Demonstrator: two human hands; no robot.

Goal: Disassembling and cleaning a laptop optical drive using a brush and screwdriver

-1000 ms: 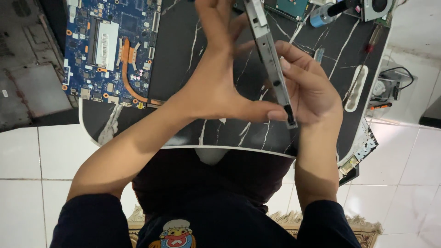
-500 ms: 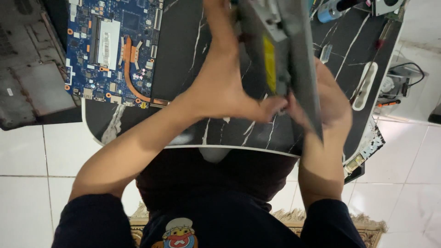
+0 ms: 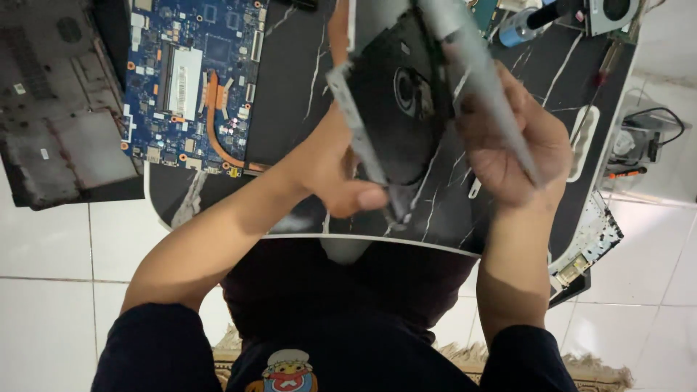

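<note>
Both hands hold a slim laptop optical drive (image 3: 406,101) above the black marble-patterned table (image 3: 290,109). The drive is split apart: its black tray with a round spindle faces me, and a grey metal cover (image 3: 479,94) swings off to the right. My left hand (image 3: 341,181) pinches the tray's lower left edge with thumb and fingers. My right hand (image 3: 515,145) grips the grey cover from the right side.
A blue laptop motherboard (image 3: 192,80) with a copper heat pipe lies at the table's upper left. A dark laptop bottom case (image 3: 62,109) sits further left. A cooling fan (image 3: 613,14) and small tools lie at the top right, and a keyboard part (image 3: 588,247) hangs off the right edge.
The drive was a closed thin slab held edge-on. It has turned toward me and opened, so the black tray and the grey cover are now apart.
</note>
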